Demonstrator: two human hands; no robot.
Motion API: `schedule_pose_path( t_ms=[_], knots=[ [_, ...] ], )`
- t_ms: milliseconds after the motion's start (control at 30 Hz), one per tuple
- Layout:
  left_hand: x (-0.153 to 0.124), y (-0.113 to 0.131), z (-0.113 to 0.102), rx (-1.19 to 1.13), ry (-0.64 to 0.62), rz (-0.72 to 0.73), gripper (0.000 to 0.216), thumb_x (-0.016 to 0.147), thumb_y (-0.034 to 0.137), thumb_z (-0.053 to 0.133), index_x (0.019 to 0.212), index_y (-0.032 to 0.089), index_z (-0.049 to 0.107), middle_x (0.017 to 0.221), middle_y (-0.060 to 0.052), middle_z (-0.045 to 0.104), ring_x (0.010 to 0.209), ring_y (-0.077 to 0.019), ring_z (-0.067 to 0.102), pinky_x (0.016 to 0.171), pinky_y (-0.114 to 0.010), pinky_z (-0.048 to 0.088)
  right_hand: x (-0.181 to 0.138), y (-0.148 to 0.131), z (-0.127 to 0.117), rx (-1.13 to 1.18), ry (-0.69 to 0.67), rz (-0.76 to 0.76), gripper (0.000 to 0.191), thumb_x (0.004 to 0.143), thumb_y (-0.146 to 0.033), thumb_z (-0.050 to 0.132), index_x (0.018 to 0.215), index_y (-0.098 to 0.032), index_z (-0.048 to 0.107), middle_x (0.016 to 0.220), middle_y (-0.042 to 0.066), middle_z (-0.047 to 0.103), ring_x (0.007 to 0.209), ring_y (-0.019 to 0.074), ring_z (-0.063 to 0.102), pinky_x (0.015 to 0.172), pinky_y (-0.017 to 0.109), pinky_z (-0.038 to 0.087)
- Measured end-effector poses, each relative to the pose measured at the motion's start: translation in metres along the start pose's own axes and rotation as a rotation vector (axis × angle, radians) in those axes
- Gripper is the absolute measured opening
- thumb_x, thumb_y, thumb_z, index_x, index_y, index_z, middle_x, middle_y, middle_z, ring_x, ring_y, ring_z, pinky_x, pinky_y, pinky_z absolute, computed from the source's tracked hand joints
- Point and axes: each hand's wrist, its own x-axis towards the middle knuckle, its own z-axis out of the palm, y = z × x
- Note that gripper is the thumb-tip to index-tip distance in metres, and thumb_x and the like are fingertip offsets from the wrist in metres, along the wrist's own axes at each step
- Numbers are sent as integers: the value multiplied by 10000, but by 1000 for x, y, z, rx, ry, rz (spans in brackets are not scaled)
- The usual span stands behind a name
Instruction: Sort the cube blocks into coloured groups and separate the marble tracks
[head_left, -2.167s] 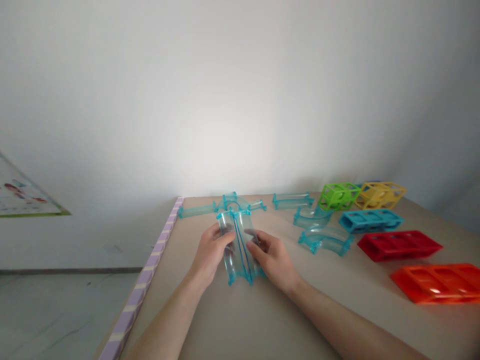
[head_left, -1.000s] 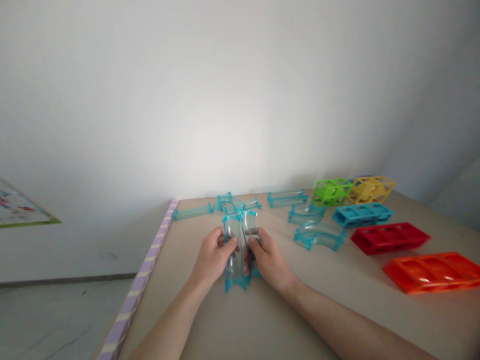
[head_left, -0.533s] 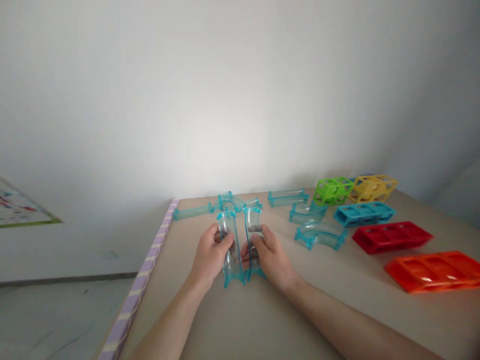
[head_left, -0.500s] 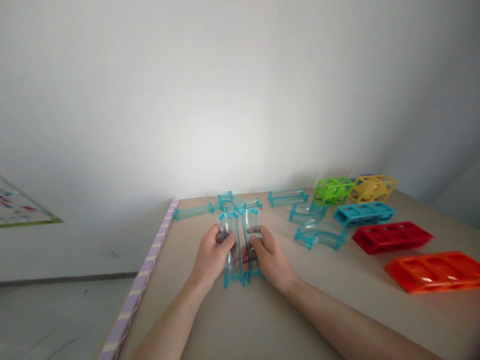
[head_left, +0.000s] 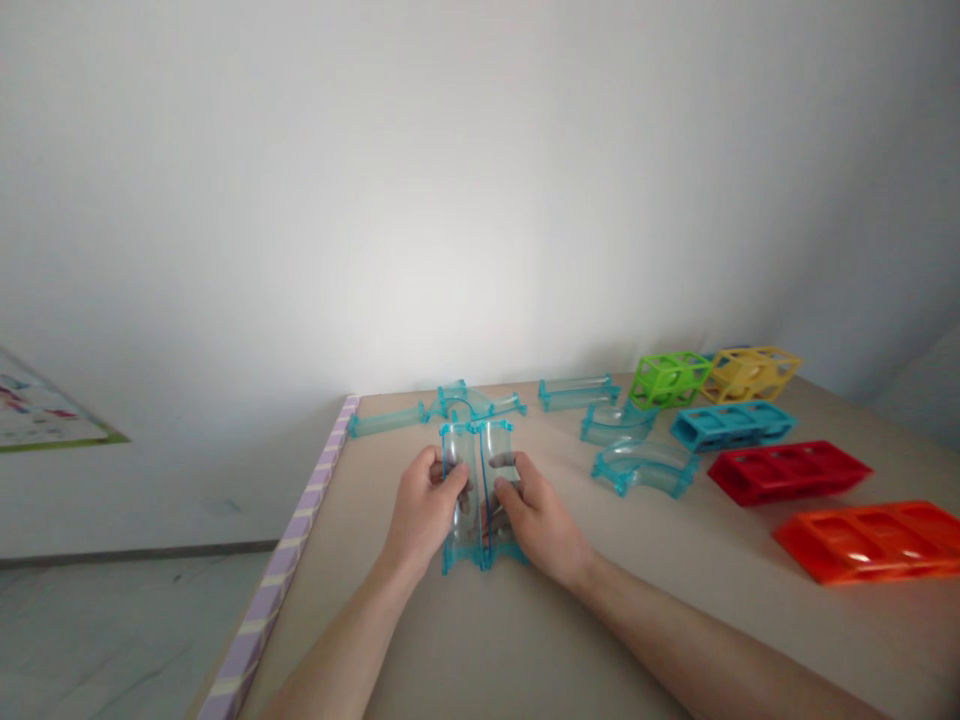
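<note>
Two clear teal half-pipe track pieces stand side by side on the table, long edges touching. My left hand [head_left: 421, 510] is closed round the left track piece [head_left: 457, 470], thumb on its inner face. My right hand [head_left: 536, 515] grips the right track piece [head_left: 498, 452] the same way. Both pieces rest on their near ends on the beige table [head_left: 525, 640].
More teal track pieces lie beyond: a straight one [head_left: 386, 420], a joined curve [head_left: 476, 400], another straight [head_left: 577, 392], two curves [head_left: 645, 470]. To the right sit green [head_left: 667, 378] and yellow [head_left: 754, 372] cage blocks, and blue [head_left: 731, 425], red [head_left: 787, 470] and orange [head_left: 870, 540] flat frames. A purple-striped edge [head_left: 300, 520] borders the table's left.
The two track pieces, slightly apart and skewed half a second ago, now stand pressed together and parallel. My hands have shifted only slightly.
</note>
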Motion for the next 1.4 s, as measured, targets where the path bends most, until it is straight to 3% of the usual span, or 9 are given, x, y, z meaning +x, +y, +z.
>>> schedule_pose_path(
  t_ms=[533, 633, 733, 833, 900, 967, 1100, 1333, 1400],
  knots=[
    [0, 4, -1, -93, -4, -40, 226, 725, 323, 691, 657, 188, 523, 547, 50, 548, 489, -104, 507, 467, -201, 371, -2, -1, 1, 61, -33, 10, 185, 903, -321, 420, 1065, -232, 414, 603, -41, 637, 529, 152, 615, 537, 272, 497],
    [0, 7, -2, -88, -37, 11, 218, 746, 336, 683, 657, 183, 557, 565, 42, 560, 512, -103, 510, 503, -204, 383, 0, 0, -3, -34, 39, -95, 168, 909, -306, 448, 1057, -228, 466, 728, 1, 671, 660, 160, 633, 637, 292, 498],
    [-1, 9, -3, -72, -22, 114, 142, 770, 322, 667, 757, 180, 652, 696, 0, 654, 660, -135, 589, 657, -230, 451, 3, -2, -10, -200, 157, -275, 110, 890, -262, 504, 980, -223, 553, 880, 38, 661, 818, 175, 606, 744, 309, 471],
    [1, 9, -3, -109, 18, 163, 179, 731, 268, 691, 891, 191, 704, 921, -45, 711, 904, -191, 631, 806, -264, 465, 4, -7, -18, -275, 273, -427, 109, 842, -160, 537, 904, -227, 597, 873, 32, 607, 762, 165, 534, 688, 292, 441],
    [1, 10, -3, -220, 29, 102, 325, 674, 238, 732, 995, 208, 691, 1039, -56, 706, 1013, -210, 622, 849, -281, 467, 3, -12, -20, -260, 324, -535, 193, 806, -83, 533, 900, -233, 611, 872, 27, 565, 720, 154, 498, 637, 279, 421],
    [2, 13, -3, -413, -46, -62, 401, 659, 260, 741, 1049, 197, 671, 1093, -86, 699, 1030, -234, 633, 851, -321, 489, 1, -16, -20, -244, 339, -638, 238, 789, -45, 536, 889, -238, 632, 925, 37, 530, 784, 161, 513, 652, 281, 430],
    [1, 20, -7, -749, -239, -373, 311, 716, 289, 620, 963, 118, 700, 1114, -163, 698, 980, -300, 673, 849, -421, 524, -4, -20, -17, -261, 275, -748, 213, 821, -60, 552, 793, -236, 668, 1031, 53, 465, 887, 171, 514, 736, 305, 467],
    [-2, 27, -11, -779, -244, -412, 480, 819, 518, 532, 1014, 114, 703, 1141, -173, 691, 939, -279, 694, 832, -395, 548, -4, -19, -14, -365, 269, -709, 209, 813, -83, 576, 899, -250, 667, 1110, 70, 450, 1040, 218, 501, 826, 358, 492],
    [-3, 26, -8, -741, -251, -416, 413, 810, 465, 600, 1018, 123, 702, 1113, -155, 701, 903, -252, 701, 816, -367, 557, -4, -19, -15, -383, 291, -687, 190, 800, -102, 598, 904, -247, 665, 1117, 79, 458, 1064, 233, 502, 848, 378, 490]
  ],
)
